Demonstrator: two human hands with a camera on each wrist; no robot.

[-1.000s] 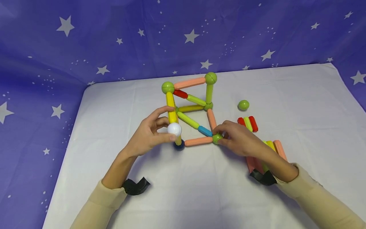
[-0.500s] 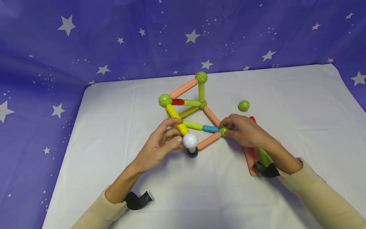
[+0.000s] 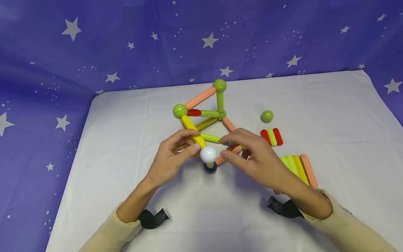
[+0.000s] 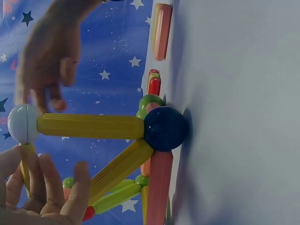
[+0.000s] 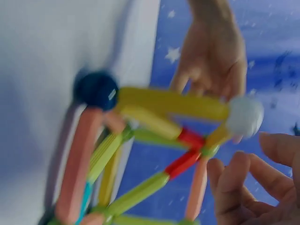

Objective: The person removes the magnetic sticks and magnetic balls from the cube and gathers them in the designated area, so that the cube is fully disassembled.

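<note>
A frame of coloured rods and balls stands mid-table. Its near upper corner is a white ball (image 3: 208, 154), above a dark blue ball (image 4: 165, 129) at table level, with an upright yellow rod (image 4: 91, 126) joining them. My left hand (image 3: 171, 157) holds the upper yellow rod (image 3: 192, 130) between thumb and fingers, close to the white ball. That rod runs back to a green ball (image 3: 180, 111). To the right of the white ball, my right hand (image 3: 258, 159) has its thumb and fingers apart around nothing. It partly hides the blue rod and the lower right green ball.
A loose green ball (image 3: 267, 116) lies at the right, behind a row of short red and green rods (image 3: 272, 137). Several longer rods (image 3: 300, 168) lie partly under the right forearm. A purple star-patterned cloth (image 3: 176, 56) rises behind the white table.
The frame's near end has swung rightward and towards me with my left hand. My right hand has let go of the lower right green ball and moved left, near the white ball.
</note>
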